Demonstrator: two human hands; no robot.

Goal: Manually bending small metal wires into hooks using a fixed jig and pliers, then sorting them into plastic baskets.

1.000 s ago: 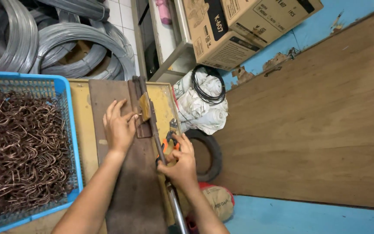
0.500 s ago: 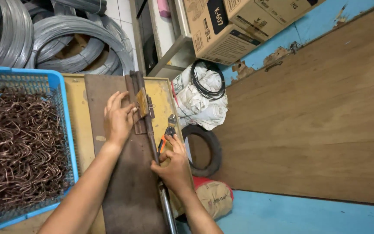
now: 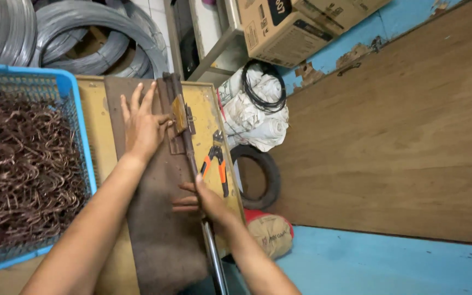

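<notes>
So from the head camera, looking down at a yellow workbench [image 3: 210,117]: the left hand [image 3: 142,123] lies flat and open, fingers spread, pressing on a dark brown plate [image 3: 154,218] right next to a rusty hinged bending jig [image 3: 178,117] at the far end. It's gripping nothing, just holding things down. The right hand [image 3: 206,199] is wrapped round the long metal lever bar [image 3: 214,257] that runs back from the jig toward the person, fingers curled closed on it. Orange-handled pliers [image 3: 216,163] lie loose on the bench just beside that hand, not touched. A blue basket [image 3: 77,117] full of bent brown wire hooks [image 3: 23,169] sits to the left, with coils of grey wire [image 3: 91,33] behind it. Looks like the bending step to me: steady plate, then a firm, even swing on the lever.
</notes>
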